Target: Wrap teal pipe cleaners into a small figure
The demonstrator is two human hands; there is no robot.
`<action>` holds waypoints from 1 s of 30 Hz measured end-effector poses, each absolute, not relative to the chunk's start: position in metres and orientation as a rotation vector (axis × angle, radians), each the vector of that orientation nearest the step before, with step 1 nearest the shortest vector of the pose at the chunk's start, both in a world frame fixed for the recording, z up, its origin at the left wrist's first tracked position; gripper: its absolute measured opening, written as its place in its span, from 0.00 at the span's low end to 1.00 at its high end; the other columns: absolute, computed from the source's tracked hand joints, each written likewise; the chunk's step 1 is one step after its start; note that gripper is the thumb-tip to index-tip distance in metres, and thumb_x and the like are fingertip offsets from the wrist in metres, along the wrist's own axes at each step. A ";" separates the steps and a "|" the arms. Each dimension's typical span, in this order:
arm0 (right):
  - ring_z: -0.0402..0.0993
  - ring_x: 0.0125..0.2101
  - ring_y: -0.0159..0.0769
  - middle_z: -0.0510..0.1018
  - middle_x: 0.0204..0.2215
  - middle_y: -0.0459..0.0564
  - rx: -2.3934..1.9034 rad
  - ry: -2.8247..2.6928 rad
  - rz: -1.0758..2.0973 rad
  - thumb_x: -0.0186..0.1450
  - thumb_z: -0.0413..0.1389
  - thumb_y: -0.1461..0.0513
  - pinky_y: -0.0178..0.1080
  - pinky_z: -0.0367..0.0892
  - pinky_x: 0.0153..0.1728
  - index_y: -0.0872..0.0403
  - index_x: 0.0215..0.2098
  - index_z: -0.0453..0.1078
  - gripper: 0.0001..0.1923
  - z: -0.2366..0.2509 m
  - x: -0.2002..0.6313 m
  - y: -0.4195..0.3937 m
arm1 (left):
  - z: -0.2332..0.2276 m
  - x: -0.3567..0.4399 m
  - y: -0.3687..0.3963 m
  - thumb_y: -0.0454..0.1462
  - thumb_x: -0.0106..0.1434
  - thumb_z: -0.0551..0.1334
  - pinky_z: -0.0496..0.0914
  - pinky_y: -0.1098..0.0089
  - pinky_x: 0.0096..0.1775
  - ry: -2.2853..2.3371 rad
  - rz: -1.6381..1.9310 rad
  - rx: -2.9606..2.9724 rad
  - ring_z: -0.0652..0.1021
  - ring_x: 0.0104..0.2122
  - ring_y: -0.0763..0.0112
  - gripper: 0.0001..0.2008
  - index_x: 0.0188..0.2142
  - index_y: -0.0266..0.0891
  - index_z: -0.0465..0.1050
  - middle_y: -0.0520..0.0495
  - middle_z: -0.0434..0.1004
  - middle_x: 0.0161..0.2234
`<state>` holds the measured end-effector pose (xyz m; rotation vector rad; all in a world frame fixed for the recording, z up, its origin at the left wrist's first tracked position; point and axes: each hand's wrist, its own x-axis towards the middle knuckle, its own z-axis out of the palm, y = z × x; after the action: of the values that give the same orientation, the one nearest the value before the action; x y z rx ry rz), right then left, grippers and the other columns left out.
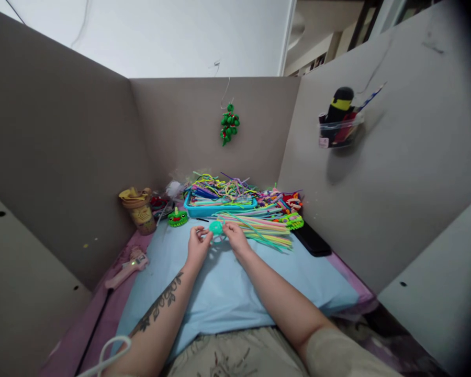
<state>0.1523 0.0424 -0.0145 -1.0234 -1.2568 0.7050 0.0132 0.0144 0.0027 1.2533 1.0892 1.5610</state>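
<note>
A small turquoise pipe-cleaner piece (216, 228), with a round top and thin loops below it, is held up over the blue table cover (227, 293). My left hand (199, 242) is closed in a pinch at its left side. From the right, the fingertips of my right hand (236, 239) pinch its other edge. Just behind and to the right of the hands lies a bundle of pastel pipe cleaners (265, 230). The fine shape of the held piece is too small to make out.
A blue tray (204, 211) heaped with pipe cleaners stands at the back. On the left are a green frog-like figure (178, 217), a cup (140, 210) and a pink glue gun (127, 271). A black case (312, 240) lies right. Grey panels (215, 157) enclose the table.
</note>
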 end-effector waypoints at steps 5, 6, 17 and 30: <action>0.66 0.39 0.38 0.70 0.35 0.51 -1.085 -1.133 0.621 0.56 0.53 0.51 0.41 0.59 0.45 0.54 0.20 0.68 0.16 -0.017 0.149 0.041 | 0.005 0.016 0.008 0.42 0.47 0.67 0.61 0.77 0.21 1.138 1.579 1.313 0.68 0.17 0.79 0.19 0.36 0.40 0.63 0.54 0.70 0.22; 0.66 0.40 0.38 0.70 0.35 0.52 -1.083 -1.125 0.622 0.56 0.53 0.51 0.41 0.58 0.46 0.55 0.21 0.68 0.16 -0.017 0.148 0.040 | 0.006 0.017 0.007 0.42 0.47 0.67 0.61 0.77 0.21 1.089 1.520 1.309 0.68 0.17 0.78 0.20 0.38 0.39 0.63 0.54 0.71 0.21; 0.66 0.40 0.39 0.72 0.34 0.50 -0.994 -1.193 0.699 0.56 0.54 0.50 0.42 0.58 0.46 0.54 0.20 0.67 0.17 -0.017 0.139 0.036 | 0.011 0.016 0.007 0.39 0.47 0.67 0.67 0.72 0.25 0.983 1.509 1.263 0.71 0.19 0.75 0.14 0.35 0.36 0.77 0.50 0.75 0.23; 0.65 0.35 0.37 0.70 0.29 0.47 -1.010 -1.238 0.683 0.56 0.54 0.51 0.39 0.60 0.40 0.53 0.19 0.65 0.16 -0.014 0.138 0.030 | 0.004 0.012 0.013 0.40 0.48 0.67 0.62 0.75 0.23 1.024 1.461 1.238 0.66 0.20 0.78 0.17 0.37 0.34 0.77 0.49 0.74 0.23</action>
<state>0.1379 0.0305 -0.0137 -1.0100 -1.2382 0.6826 0.0121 0.0134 0.0039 1.2376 1.0241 1.4606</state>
